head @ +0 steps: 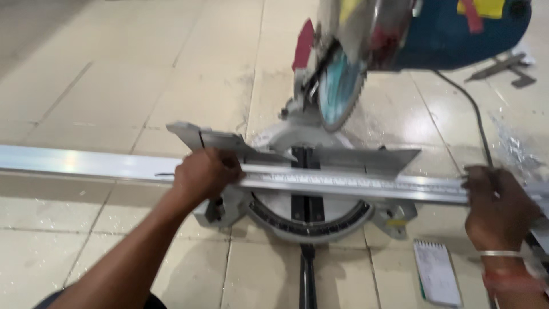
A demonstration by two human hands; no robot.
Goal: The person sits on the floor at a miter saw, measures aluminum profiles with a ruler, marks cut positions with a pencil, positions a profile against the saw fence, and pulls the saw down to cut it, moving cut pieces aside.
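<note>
1. Aluminium bar (354, 184): in the head view we see a long silver bar lying across the base of a chop saw (311, 206), pressed back against the saw's fence (366, 157). It runs from the far left of the picture to the right edge, well past the saw on both sides.
2. Our left hand (205, 173) is closed over the bar just left of the saw's centre, holding it down on the base.
3. Our right hand (498, 209) grips the bar near its right end, fingers wrapped over its top; a thin bracelet sits on that wrist.
4. The saw's round blade (338, 94) hangs raised above the bar, apart from it, under a blue motor housing (457, 34). The top of the picture is blurred.
5. The saw stands on a floor (114, 86) of large pale beige tiles with a light shine. A pale dusting lies on the tiles behind the saw.
6. A small spiral notepad (437, 272) lies on the floor near our right hand. A black cable (477, 120) trails over the tiles on the right.
</note>
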